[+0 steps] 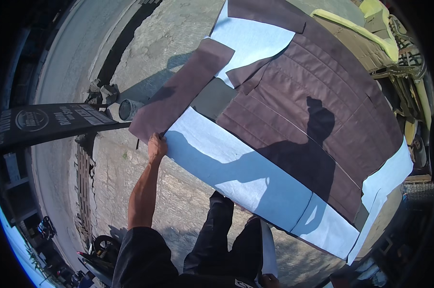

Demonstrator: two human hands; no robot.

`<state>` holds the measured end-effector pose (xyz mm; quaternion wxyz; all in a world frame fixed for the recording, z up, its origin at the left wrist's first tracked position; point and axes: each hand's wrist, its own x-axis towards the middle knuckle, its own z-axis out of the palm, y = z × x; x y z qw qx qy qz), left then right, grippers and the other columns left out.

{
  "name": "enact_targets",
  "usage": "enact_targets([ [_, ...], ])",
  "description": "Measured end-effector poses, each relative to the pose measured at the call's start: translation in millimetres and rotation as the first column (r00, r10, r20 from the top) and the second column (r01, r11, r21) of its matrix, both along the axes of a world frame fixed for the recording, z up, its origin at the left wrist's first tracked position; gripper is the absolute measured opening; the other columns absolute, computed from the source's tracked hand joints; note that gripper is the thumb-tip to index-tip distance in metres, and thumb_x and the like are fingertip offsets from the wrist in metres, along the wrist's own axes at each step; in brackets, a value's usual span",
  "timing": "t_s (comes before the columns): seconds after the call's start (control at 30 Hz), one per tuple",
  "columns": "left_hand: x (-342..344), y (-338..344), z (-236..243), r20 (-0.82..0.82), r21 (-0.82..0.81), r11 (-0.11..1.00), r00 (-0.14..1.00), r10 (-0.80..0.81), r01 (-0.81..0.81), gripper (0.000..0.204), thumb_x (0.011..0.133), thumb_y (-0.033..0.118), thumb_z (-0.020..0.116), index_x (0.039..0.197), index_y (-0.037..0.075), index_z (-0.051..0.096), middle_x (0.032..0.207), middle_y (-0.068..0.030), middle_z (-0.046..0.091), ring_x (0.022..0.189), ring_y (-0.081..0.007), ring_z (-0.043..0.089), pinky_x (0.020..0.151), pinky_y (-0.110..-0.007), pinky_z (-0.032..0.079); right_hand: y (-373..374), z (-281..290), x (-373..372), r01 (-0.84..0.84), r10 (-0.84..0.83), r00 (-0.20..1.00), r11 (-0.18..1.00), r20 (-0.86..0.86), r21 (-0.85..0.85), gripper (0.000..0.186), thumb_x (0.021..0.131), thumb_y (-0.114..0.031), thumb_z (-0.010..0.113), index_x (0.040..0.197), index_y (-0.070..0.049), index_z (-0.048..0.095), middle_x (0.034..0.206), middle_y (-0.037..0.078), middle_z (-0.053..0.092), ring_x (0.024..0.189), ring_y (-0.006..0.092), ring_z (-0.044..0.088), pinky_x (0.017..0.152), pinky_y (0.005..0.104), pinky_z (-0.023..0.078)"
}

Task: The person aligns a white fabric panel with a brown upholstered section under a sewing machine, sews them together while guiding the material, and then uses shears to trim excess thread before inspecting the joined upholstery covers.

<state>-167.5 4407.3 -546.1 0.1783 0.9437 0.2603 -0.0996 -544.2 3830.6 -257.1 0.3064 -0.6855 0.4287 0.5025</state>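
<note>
A large dark brown upholstery cover (318,105) with stitched rows lies spread out in front of me. Its long pale blue-white flap (236,165) runs along the near side. My left hand (157,146) is closed on the flap's left corner, where it meets a brown side panel (183,89). Low in the view, by my leg, my right hand (270,280) shows only in part. It appears closed at the lower end of a pale strip of material (268,247); the fingers are mostly hidden.
Yellow-edged foam and seat parts (366,38) are piled at the far right. A dark printed banner (58,120) juts in from the left, beside a grey bucket (127,110) and broken stones (102,92). A motorcycle (102,257) stands at lower left; a road runs beyond.
</note>
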Motion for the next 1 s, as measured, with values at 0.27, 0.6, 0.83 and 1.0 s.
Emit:
enact_targets([
  [0.27,-8.5,40.2,3.6,0.05,-0.056,0.998,0.999,-0.004,0.007,0.029,0.086,0.024,0.072,0.098,-0.001,0.061,0.102,-0.0238,0.066,0.098,-0.0435,0.063,0.086,-0.051,0.05,41.2,2.2,-3.2,-0.044,0.044,0.999,0.996,0.006,-0.072,0.04,0.096,-0.036,0.061,0.117,-0.003,0.07,0.093,0.021,0.073,0.088,0.0281,0.069,0.08,0.0409,0.053],
  [0.6,-36.2,96.6,-63.1,0.008,0.171,0.983,0.997,-0.074,0.072,0.048,0.086,0.043,0.07,0.108,0.001,0.062,0.097,-0.0212,0.07,0.082,-0.041,0.068,0.077,-0.053,0.054,51.0,4.5,29.5,0.024,-0.016,0.998,0.994,0.067,-0.108,0.044,0.097,-0.047,0.056,0.116,-0.01,0.07,0.099,0.016,0.076,0.093,0.0356,0.073,0.088,0.0446,0.055],
  [0.83,-29.5,-137.5,86.6,0.047,-0.512,0.638,0.761,-0.647,0.575,0.077,0.085,0.019,0.078,0.148,-0.001,0.039,0.143,-0.0256,0.047,0.134,-0.0423,0.044,0.111,-0.053,0.037,102.4,41.2,121.7,0.145,-0.232,0.924,0.948,0.303,0.283,0.045,0.1,-0.049,0.056,0.117,-0.009,0.069,0.106,0.019,0.073,0.102,0.0379,0.07,0.092,0.0457,0.052],
  [1.0,-71.3,-295.4,241.6,0.097,-0.985,-0.143,0.387,-0.917,-0.092,0.09,0.082,0.024,0.084,0.154,0.003,0.034,0.152,-0.0158,0.044,0.142,-0.0277,0.04,0.114,-0.047,0.034,124.3,61.3,211.9,0.123,-0.498,0.579,0.836,0.645,0.535,0.028,0.102,-0.028,0.063,0.117,-0.005,0.067,0.093,0.011,0.074,0.086,0.0206,0.073,0.076,0.0331,0.055],
])
